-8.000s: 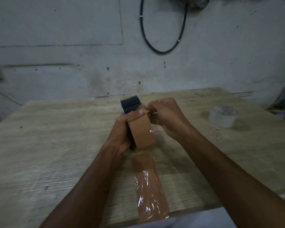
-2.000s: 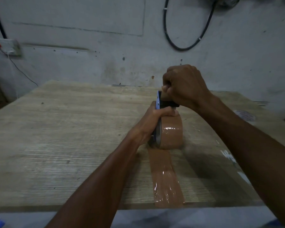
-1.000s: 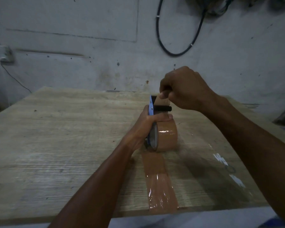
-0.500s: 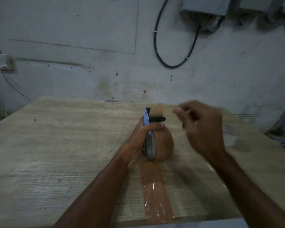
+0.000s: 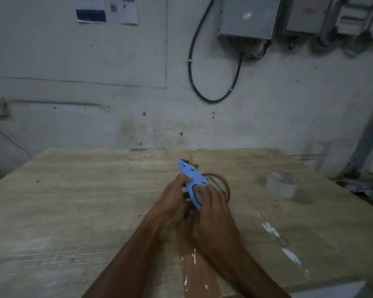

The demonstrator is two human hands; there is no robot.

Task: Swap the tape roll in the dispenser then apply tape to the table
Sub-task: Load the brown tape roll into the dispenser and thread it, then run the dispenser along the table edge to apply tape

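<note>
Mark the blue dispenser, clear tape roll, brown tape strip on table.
blue dispenser (image 5: 192, 179): head view, blue side plate.
clear tape roll (image 5: 280, 189): head view, outer side wall.
brown tape strip (image 5: 199, 274): head view, glossy near end.

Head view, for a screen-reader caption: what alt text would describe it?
The left hand and right hand hold a blue tape dispenser carrying a brown tape roll over a wooden table. A brown tape strip lies on the table near its front edge; a whitish tape roll sits at right.
</note>
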